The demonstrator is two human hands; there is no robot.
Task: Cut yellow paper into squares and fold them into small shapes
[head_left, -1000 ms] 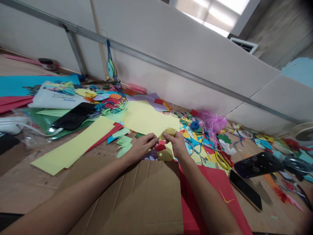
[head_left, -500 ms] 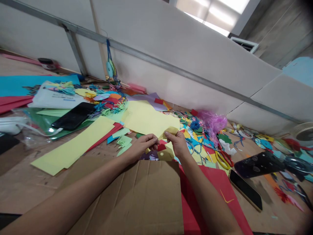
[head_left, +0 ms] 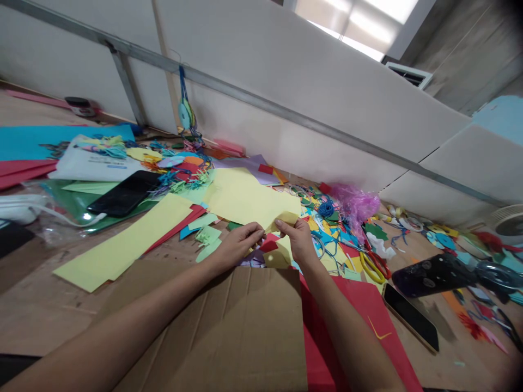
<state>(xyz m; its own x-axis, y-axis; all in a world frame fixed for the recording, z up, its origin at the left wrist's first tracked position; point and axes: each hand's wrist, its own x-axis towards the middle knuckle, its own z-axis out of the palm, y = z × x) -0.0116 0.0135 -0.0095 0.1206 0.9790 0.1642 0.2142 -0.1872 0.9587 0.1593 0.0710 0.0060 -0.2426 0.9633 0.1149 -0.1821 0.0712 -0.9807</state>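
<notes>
beyond creased brown cardboard (head_left: 232, 326), both hands (head_left: 239, 245) (head_left: 301, 241) pinch thin, curled yellow paper (head_left: 289, 218).

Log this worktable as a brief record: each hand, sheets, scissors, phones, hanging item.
Left hand: fingers bunched near the right hand; hold unclear
Right hand: thumb and fingers pinch yellow paper
Nearest the person: brown cardboard, red sheet to its right
Scissors: yellow handles, right of the hands
Phones: black phone at left, another phone at right
Hanging: blue cord against the wall
</notes>
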